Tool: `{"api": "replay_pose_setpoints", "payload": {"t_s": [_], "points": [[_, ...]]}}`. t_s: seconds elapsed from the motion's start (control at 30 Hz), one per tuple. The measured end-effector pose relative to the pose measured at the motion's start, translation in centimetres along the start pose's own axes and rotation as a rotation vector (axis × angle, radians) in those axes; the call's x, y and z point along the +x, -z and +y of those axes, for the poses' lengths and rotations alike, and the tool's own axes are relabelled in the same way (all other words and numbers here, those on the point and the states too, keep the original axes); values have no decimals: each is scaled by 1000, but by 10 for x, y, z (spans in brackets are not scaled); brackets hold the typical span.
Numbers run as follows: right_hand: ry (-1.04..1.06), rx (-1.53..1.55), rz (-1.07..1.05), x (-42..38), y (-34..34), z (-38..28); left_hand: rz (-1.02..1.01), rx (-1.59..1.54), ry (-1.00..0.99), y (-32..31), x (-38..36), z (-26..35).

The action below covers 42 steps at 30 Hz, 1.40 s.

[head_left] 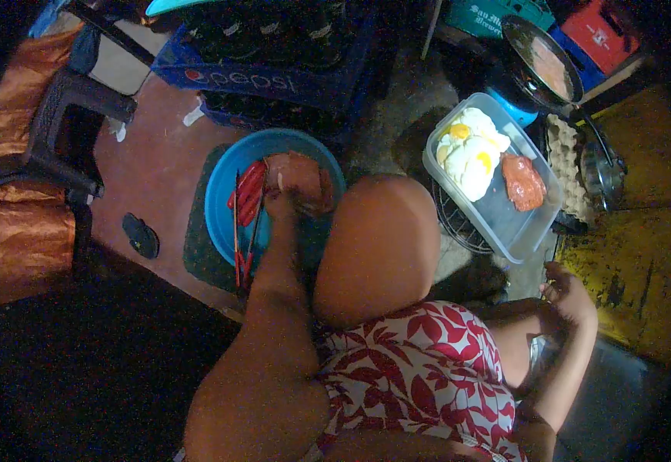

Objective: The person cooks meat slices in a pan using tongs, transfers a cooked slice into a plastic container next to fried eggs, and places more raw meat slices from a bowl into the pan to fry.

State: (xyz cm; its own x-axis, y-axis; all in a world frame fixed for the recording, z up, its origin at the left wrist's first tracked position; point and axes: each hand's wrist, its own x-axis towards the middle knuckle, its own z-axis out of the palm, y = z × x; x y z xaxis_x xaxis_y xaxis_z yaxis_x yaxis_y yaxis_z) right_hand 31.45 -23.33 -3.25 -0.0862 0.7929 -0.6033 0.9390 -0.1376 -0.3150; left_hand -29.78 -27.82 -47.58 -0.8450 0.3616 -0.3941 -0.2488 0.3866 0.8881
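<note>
My left hand [278, 203] reaches into a blue basin [214, 202], its fingers closed at the edge of pinkish-brown slabs of meat [303, 175]. Left of the meat lie red sausages [249, 185]. A pair of red-handled tongs [245, 258] leans over the basin's near rim, close to my left wrist. My right hand [571, 296] is off to the right, its fingers half bent and apart, with nothing visible in them. Beyond it stands a clear plastic container [497, 231] holding fried eggs [470, 154] and a browned piece of meat [523, 182].
A frying pan [547, 65] with meat in it sits over a blue burner at upper right. Beside it are egg trays [570, 169] and a glass lid [603, 173]. Pepsi crates [258, 85] stand behind the basin. A dark stool [66, 131] and a slipper [141, 236] are left.
</note>
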Motion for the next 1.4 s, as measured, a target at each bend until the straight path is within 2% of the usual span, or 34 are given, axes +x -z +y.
{"api": "replay_pose_setpoints", "payload": {"t_s": [0.17, 0.27, 0.47, 0.53, 0.6, 0.63, 0.7, 0.77, 0.9, 0.97, 1.0, 1.07, 1.2, 1.23, 1.3, 1.37, 1.4], "points": [[13, 9, -19, 0, -2, -3, 133, -278, -164, -23, 8, -45], [28, 24, 2, -2, -3, -6, 73, -237, -122, -23, 18, -58], [17, 15, 4, -4, -2, -9, -186, -34, 76, 6, -42, 34], [-4, -10, -6, -5, 0, -10, -136, -51, 88, 10, -57, 52], [-27, 21, -25, -3, 1, -10, 56, -140, -42, 7, -60, 50], [-24, 21, -27, -3, 1, -10, 130, 49, -284, 7, -39, 23], [27, -11, -41, -1, 2, -8, 202, 241, -525, 11, -6, -11], [45, 1, -22, 1, -1, 3, -91, 1147, -377, 13, 15, -31], [3, 55, -33, 0, 1, -5, -2, 1152, -258, -1, 48, -74], [13, 38, -26, 0, 1, -4, -129, 1522, -539, -1, 49, -71], [21, 19, -19, -1, 1, -2, -129, 1522, -542, 0, 43, -62], [12, 20, -4, -3, -1, 0, -316, 1443, -572, 9, 26, -38], [23, -32, 30, -5, -2, 3, -315, 1386, -549, 24, 10, -13], [20, -28, 31, -3, -4, 10, -206, 1194, -609, 26, 9, -10], [71, 73, 55, 3, -8, 30, -106, 999, -666, 24, -1, -2], [45, 77, 50, -2, -5, 18, 25, 608, -231, 12, -33, 32], [25, 80, 42, -4, -3, 11, 21, 611, -238, 9, -42, 45]]}}
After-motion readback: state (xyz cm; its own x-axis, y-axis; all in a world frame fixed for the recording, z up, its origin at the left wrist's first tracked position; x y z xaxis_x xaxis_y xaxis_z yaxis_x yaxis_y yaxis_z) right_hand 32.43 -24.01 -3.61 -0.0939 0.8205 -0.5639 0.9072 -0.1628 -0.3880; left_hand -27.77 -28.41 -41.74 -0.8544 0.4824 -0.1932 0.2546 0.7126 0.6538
